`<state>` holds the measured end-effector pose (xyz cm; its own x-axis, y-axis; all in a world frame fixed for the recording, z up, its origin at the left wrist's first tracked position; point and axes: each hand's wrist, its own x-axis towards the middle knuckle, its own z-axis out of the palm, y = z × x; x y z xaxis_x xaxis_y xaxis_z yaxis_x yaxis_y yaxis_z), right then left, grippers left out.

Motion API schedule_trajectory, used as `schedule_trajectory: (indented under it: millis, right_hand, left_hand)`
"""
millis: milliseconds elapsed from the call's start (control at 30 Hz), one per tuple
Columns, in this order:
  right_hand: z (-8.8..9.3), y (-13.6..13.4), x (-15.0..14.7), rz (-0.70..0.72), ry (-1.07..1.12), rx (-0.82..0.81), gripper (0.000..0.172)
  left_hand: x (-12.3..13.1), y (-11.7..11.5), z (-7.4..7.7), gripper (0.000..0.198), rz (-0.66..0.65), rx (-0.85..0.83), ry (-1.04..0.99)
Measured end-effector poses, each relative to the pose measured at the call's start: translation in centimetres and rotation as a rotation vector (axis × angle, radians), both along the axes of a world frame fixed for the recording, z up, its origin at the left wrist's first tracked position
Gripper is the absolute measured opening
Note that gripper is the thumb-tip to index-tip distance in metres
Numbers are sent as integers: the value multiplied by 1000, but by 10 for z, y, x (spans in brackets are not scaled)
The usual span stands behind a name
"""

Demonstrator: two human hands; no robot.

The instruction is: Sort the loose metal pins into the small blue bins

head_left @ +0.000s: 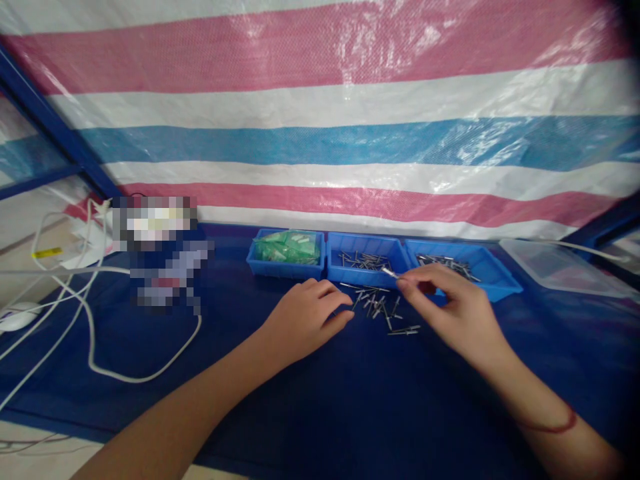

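The right hand point(453, 300) pinches a small metal pin point(389, 272) between thumb and forefinger, its pale end pointing up and to the left. The pin is off the table, in front of the middle blue bin point(350, 275) near that bin's right front corner. A thin red band point(555, 428) circles the right wrist.

The left hand point(313, 313) is at the left edge of a loose pile of metal pins point(379, 307), palm down, with thumb and forefinger parted. The view is too coarse to tell whether its fingertips touch the nearest pin in the pile. The pile lies on the dark blue table point(325, 413), just in front of the middle bin and between the two hands, its pins pointing various ways.

Three blue bins stand side by side along the back of the table. The left bin point(287, 270) holds a green plastic bag point(287, 247); the middle one and the right bin point(495, 273) hold more metal pins. Beyond the right bin is a clear plastic tray point(565, 270).

On the left, white cables point(143, 380) loop over the table near a white mouse point(20, 317) and some pixelated items. Behind everything hangs a sheet point(320, 147) striped in red, white and blue.
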<state>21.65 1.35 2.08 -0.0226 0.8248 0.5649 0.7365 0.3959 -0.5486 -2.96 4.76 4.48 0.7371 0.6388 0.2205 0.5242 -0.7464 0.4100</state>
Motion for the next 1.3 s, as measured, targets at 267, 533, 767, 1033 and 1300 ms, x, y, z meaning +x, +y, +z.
schedule_trajectory:
  millis: [267,533,767,1033,1300]
  right_hand:
    - [-4,19,52,-359,-371,99,20]
    - [-1,10,25,-198,-273,88,18]
    - [-1,5,8,-68,-254,109,13]
    - [4,-13,-31,258,-198,27,15]
    - [5,-22,-42,338,-19,-56,9]
  left_hand:
    - [-32,6,14,41,185,-64,418]
    - [-43,13,7,14,107,-206,427]
    - [-39,17,1,12,87,-151,407]
    - [-14,7,7,16,-23,-240,93]
    - [2,-9,6,17,-51,-447,-165]
